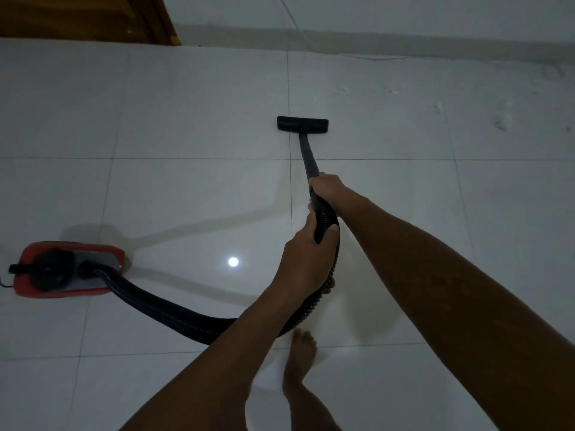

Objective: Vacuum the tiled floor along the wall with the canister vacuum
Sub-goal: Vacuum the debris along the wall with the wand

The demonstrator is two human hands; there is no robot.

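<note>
A red canister vacuum (68, 269) sits on the white tiled floor (186, 119) at the left. Its black ribbed hose (161, 309) curves right and up to a black wand (309, 157). The wand ends in a flat black floor nozzle (302, 124) lying on the tiles, some way short of the wall. My right hand (326, 186) grips the wand at its upper end. Just behind it, my left hand (306, 259) grips the hose where it bends.
The white wall and its skirting (404, 38) run across the top. A wooden door (93, 17) stands at the top left. A thin white cable (298, 29) trails down the wall. Dust patches (501, 119) lie at the right. My bare foot (298, 362) is below the hose.
</note>
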